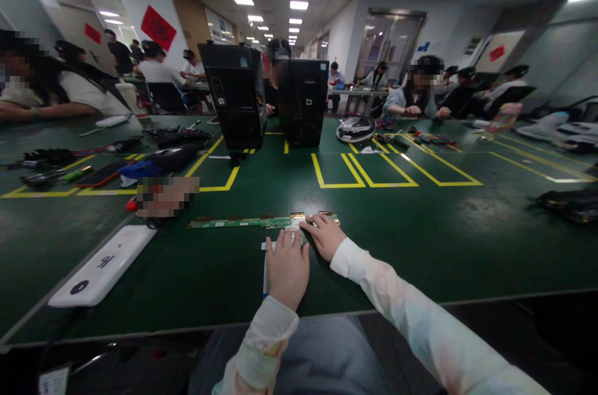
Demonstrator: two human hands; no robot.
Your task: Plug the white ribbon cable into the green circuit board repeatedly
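A long, narrow green circuit board point(233, 223) lies flat across the table, with gold-coloured contacts along its far edge. My left hand point(287, 270) is stretched palm-down just in front of it, fingertips at a white connector point(292, 229) on the near edge. Under that hand a white flat ribbon cable point(266, 276) shows at the left side; the rest is covered. Reaching in from the right, my right hand point(328, 238) rests extended fingers on the board's right part beside the connector. Its fingertips partly hide the board there.
To the left lies a white device point(105, 264) with a round dark button. Two black computer towers point(236, 96) point(306, 102) stand ahead. Tools and cables point(175, 136) lie at the far left, and a coiled cable point(355, 129) at the far right. People sit around the green table point(420, 227).
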